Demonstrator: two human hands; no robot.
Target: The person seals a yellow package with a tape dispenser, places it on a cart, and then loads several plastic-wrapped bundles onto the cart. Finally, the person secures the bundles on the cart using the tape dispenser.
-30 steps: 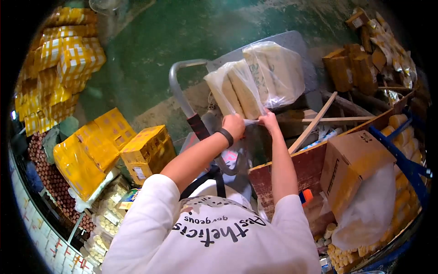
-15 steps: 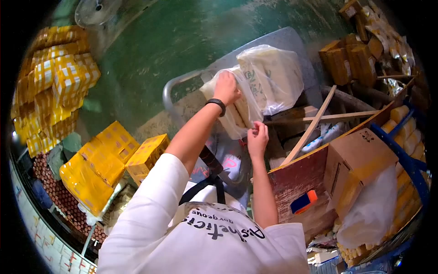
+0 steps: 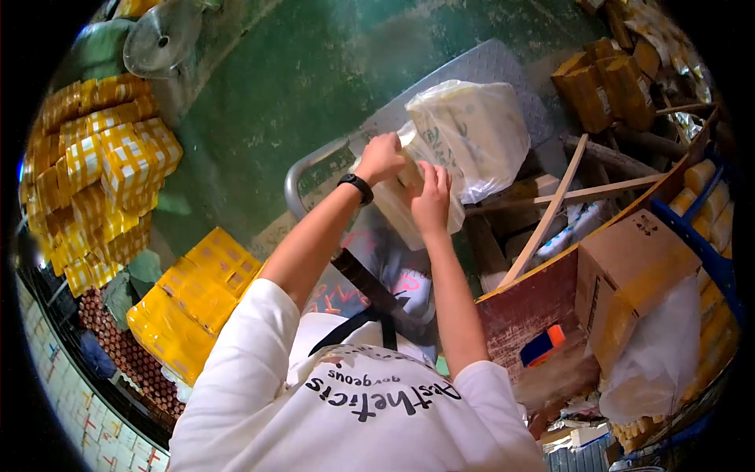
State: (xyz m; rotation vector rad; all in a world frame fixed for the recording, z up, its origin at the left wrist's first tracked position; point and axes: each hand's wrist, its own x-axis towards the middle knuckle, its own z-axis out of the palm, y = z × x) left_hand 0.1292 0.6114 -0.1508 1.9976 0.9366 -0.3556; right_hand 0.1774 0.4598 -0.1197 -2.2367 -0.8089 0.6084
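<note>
A pale package in clear plastic (image 3: 399,211) lies under both hands, in front of the body. My left hand (image 3: 382,157), with a black band on its wrist, is closed on the plastic at the package's upper edge. My right hand (image 3: 431,197) has its fingers bent over the same package, a little to the right, gripping its plastic. Beyond them, a larger white plastic-wrapped bundle (image 3: 472,138) rests on a grey platform cart (image 3: 503,67). The cart's curved metal handle (image 3: 292,185) stands to the left of the package.
Yellow-taped parcels (image 3: 118,165) are stacked at the left, with more yellow boxes (image 3: 193,303) nearer. At the right are wooden strips (image 3: 550,212), a cardboard box (image 3: 633,267), a blue and orange object (image 3: 543,346) and brown boxes (image 3: 602,90). A clear reel (image 3: 161,39) stands at the upper left.
My right hand has moved up and now touches the package near my left hand. My left hand has shifted slightly left. The view has shifted, and the small package's plastic looks more gathered.
</note>
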